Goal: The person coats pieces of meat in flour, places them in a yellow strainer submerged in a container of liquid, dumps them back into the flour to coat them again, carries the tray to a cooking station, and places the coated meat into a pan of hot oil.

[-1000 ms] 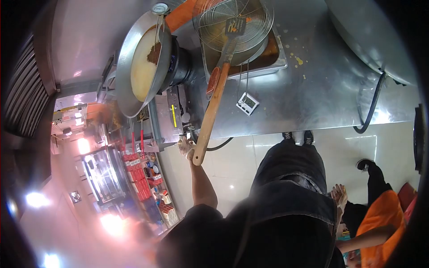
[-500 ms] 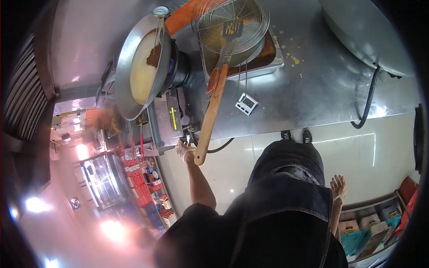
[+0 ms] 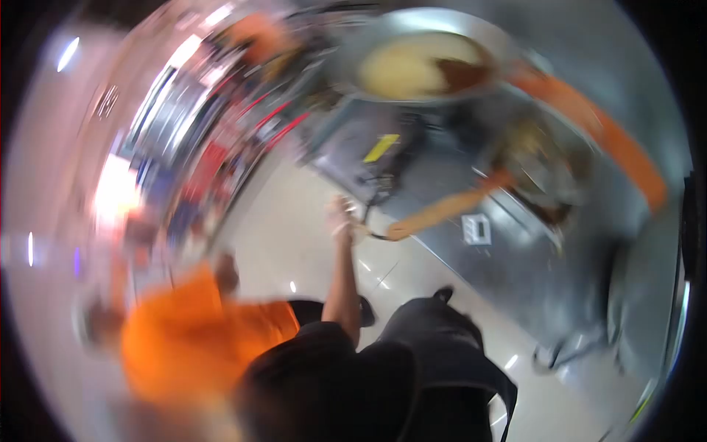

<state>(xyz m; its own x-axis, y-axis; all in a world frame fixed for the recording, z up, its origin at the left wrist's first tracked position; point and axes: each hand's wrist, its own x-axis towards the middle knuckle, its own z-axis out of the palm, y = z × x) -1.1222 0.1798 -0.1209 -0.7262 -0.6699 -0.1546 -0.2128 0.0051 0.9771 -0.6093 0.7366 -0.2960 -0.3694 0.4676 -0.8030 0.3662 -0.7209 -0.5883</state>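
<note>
My left hand [image 3: 341,216], in what looks like a thin clear glove, is stretched out past the front edge of the steel counter [image 3: 486,272]. Motion smears its fingers. It is close to the valve and hose end of a burner and to the handle end of a long wooden-handled tool [image 3: 434,215]; whether it touches either I cannot tell. A wide metal wok [image 3: 405,92] holds pale yellow liquid with a dark brown patch. A wire strainer [image 3: 534,158], blurred, rests over a tray on the counter. My right hand is out of view.
A person in an orange shirt [image 3: 199,331] is close by on my left. A small white timer [image 3: 476,230] sits on the counter. An orange strip [image 3: 604,125] runs behind the tray. Shelves with red items [image 3: 206,169] line the left, and a large metal vessel [image 3: 648,272] stands at right.
My view has swung left, so the counter now slants and the wok appears top centre. The orange-shirted person has come into view. My right hand has left the view.
</note>
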